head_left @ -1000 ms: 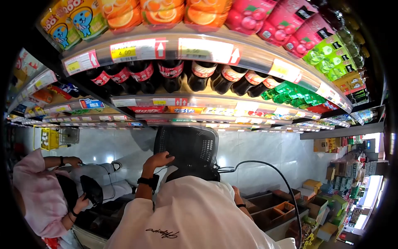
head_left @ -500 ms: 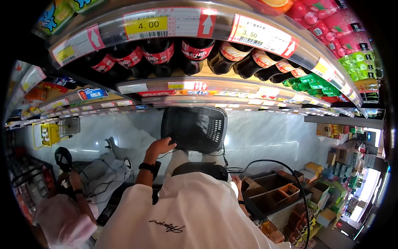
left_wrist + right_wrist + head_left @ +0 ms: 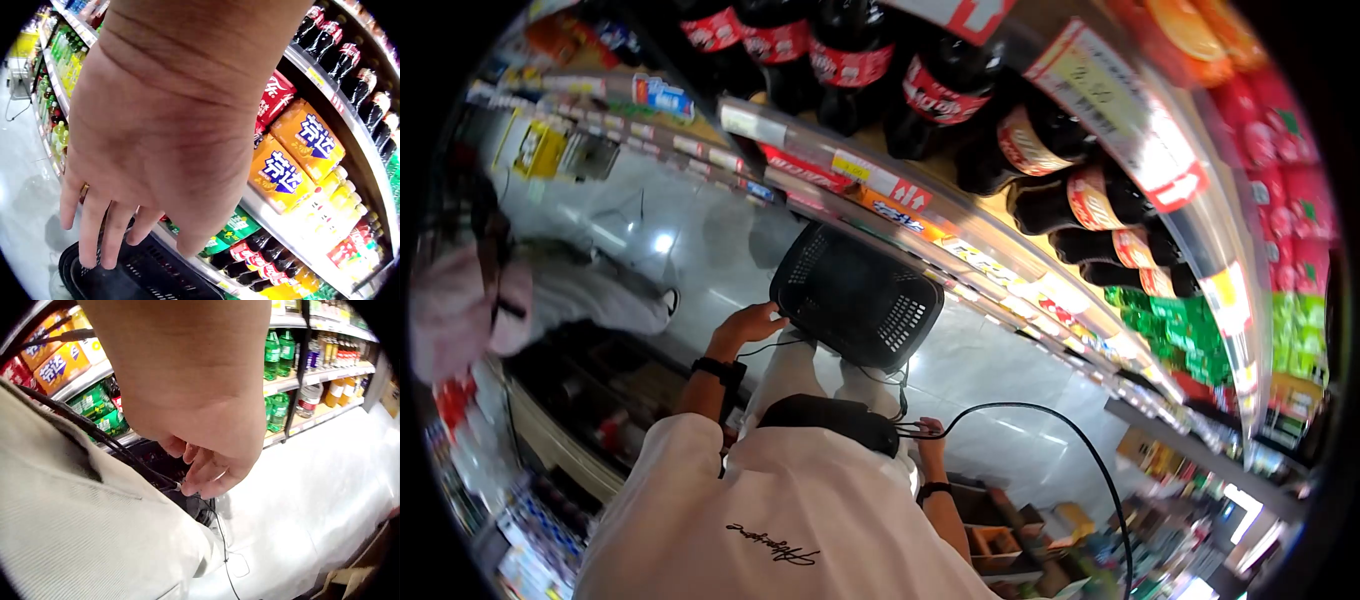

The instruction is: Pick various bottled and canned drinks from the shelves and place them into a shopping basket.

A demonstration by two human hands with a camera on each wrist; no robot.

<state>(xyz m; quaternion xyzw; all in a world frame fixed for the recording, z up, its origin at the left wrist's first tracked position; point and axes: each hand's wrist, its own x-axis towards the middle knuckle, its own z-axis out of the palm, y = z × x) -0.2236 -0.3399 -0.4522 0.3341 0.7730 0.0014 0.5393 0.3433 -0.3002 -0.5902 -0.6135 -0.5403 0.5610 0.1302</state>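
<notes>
My left hand (image 3: 748,326) hangs beside a black shopping basket (image 3: 855,290), near its left edge in the head view. In the left wrist view that hand (image 3: 150,156) has its fingers loosely extended, overlapping the rim of the basket (image 3: 134,275). My right hand (image 3: 928,430) hangs low by my hip, at the thin black cables from my waist pack (image 3: 830,420). In the right wrist view the fingers of the right hand (image 3: 200,444) are loosely bent next to the cables (image 3: 140,465); part of the basket shows dark behind them.
Shelves curve across the front, with cola bottles (image 3: 850,65), green bottles (image 3: 1180,330) and orange drink packs (image 3: 307,137). A price-tag rail (image 3: 1120,110) juts close at upper right. Another person (image 3: 470,300) is at left, near a yellow basket (image 3: 540,150). Boxes (image 3: 990,540) sit at lower right.
The head view has tilted and turned, so the shelves now slant down to the right and the cola bottles look nearer. My right hand shows more fully; my left stays by the basket.
</notes>
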